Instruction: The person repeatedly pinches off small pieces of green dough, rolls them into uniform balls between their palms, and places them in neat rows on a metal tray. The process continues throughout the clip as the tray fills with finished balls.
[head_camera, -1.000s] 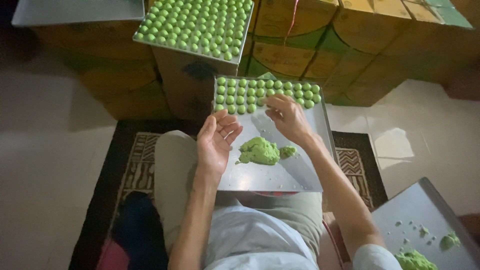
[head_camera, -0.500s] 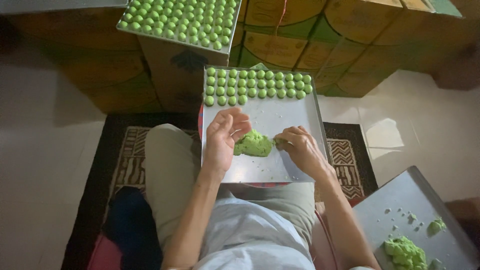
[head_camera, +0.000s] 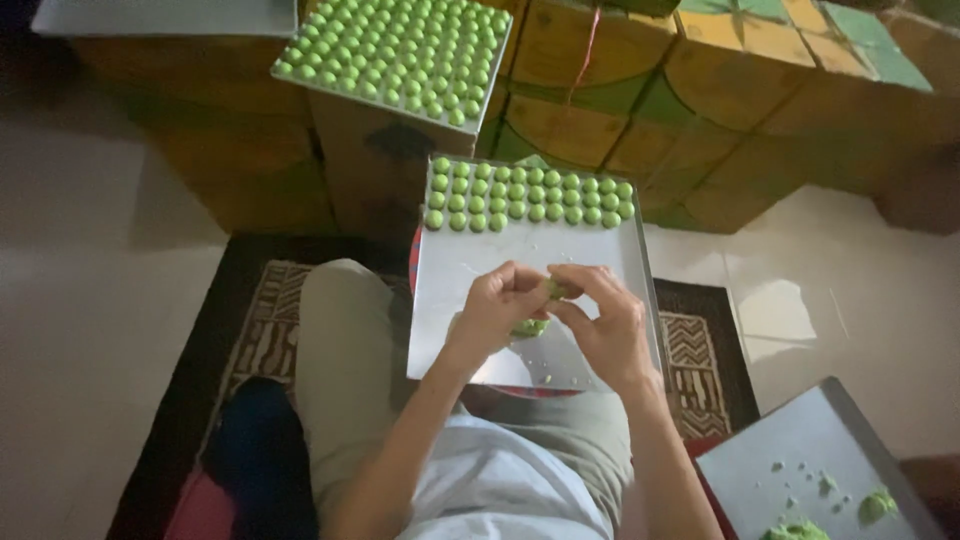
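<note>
In the head view, the left hand (head_camera: 497, 305) and the right hand (head_camera: 605, 322) meet above the middle of a metal tray (head_camera: 450, 290) on the person's lap, fingertips of both pinching one small piece of green dough (head_camera: 556, 289) between them, with a lump of green dough (head_camera: 528, 327) lying on the tray just under the hands. Three rows of green dough balls (head_camera: 528, 196) line the tray's far edge. A full tray of balls (head_camera: 395, 55) rests on boxes beyond, and another tray (head_camera: 800, 465) with dough scraps lies at lower right.
</note>
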